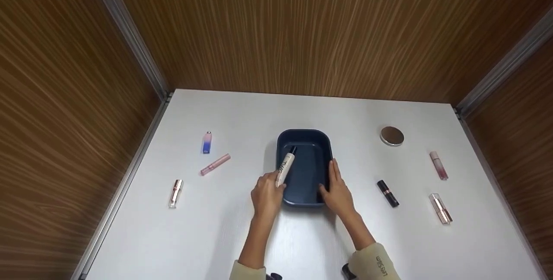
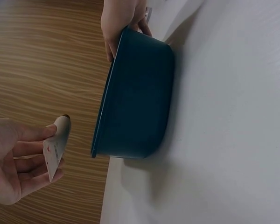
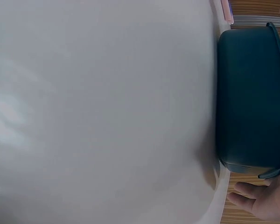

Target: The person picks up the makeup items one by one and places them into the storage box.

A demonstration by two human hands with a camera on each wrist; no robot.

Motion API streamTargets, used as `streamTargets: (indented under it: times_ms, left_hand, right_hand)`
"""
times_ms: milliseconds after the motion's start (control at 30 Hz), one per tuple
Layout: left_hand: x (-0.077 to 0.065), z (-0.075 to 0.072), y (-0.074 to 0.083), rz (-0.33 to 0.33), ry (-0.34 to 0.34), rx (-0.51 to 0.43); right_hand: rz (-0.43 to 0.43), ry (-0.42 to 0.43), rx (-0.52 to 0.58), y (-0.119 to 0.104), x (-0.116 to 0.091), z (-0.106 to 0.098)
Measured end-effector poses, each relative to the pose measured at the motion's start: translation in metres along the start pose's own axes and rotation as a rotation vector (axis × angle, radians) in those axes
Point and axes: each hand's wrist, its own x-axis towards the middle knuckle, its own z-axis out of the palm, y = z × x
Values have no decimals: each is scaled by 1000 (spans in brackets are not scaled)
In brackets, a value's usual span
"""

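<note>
Apparent room above tray [image 1: 306, 172] beside tube [image 1: 285, 169]

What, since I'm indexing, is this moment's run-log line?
left hand: holds white tube above blue bin | right hand: grips bin's right side | table: cosmetics either side

Head view, left of frame: one pink-and-blue case [image 1: 207, 142]; one pink tube [image 1: 215, 164], lying slantwise; one clear-and-rose-gold tube [image 1: 175, 193], lowest of the three. Right of frame: one round, brown-topped compact [image 1: 392, 135]; one black tube [image 1: 388, 193], copper-banded; one pink-and-red tube [image 1: 439, 165]; one rose-gold tube [image 1: 440, 208], lower right. All on one white table [image 1: 216, 111]. Upper frame: wood-grain back panel [image 1: 293, 33]. Side edges: wood-grain side panels [image 1: 56, 98], grey metal posts [image 1: 129, 33].
</note>
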Motion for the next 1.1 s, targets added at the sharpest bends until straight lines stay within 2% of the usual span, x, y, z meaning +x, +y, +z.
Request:
streamTargets:
  times_ms: [200,567,933,1100]
  left_hand:
    - [3,3,3,45,9,0]
    - [9,14,9,76,-11,51]
    - [15,28,12,62,-19,75]
    - [16,31,13,76,-16,83]
  right_hand:
    - [9,-1,-9,0,1,1]
    - [17,3,1,0,2,1]
    - [9,-2,-8,1,1,1]
    - [20,-11,-7,0,1,1]
